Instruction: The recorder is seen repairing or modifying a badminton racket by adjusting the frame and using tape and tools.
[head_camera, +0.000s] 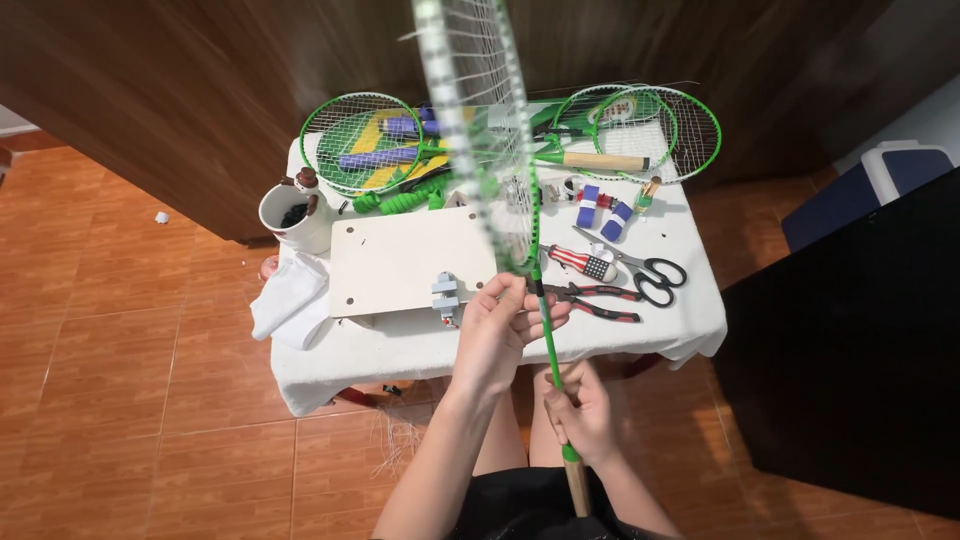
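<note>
**Racket held upright along the twelve-to-six line, both hands on its shaft**

A green badminton racket (545, 330) is held in front of the body, its long axis running from the wooden grip at about six o'clock up to the blurred, strung head at twelve o'clock, close to the camera. The left hand (500, 335) is closed around the thin green shaft just below the throat of the frame, fingers curled over it. The right hand (580, 415) is wrapped lower down, at about five o'clock from the left, where the shaft meets the wooden grip. The left hand is thus the one nearer the strings; the right hand is nearer the body.

Beyond the hands, at twelve o'clock, a small table covered with a white cloth (640, 330) is seen. On it lie a pale drilled board (400, 260), scissors (645, 268), red-handled pliers (595, 298) and further green rackets (640, 130) along the far edge. A white mug (290, 220) stands at about ten o'clock. The racket head hangs above the table.
</note>
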